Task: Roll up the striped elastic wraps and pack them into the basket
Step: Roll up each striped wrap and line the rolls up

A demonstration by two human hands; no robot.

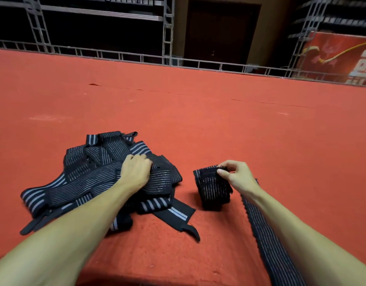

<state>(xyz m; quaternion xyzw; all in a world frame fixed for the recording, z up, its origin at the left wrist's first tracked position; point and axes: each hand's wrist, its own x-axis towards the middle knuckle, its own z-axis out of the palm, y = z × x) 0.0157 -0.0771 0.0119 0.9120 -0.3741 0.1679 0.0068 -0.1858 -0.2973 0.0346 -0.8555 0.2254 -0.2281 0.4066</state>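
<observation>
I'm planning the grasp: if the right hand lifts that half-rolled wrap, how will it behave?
Probably floppy: the tail lies limp on the carpet. The roll would likely unwind once released, since only the right hand pinches its top edge. The tail would probably drag behind.

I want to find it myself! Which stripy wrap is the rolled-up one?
Look at the big red carpet. Right of the loose pile of wraps, the right hand pinches a rolled wrap. It is the only chunky bundle, with one long tail; the others lie flat and tangled.
</observation>
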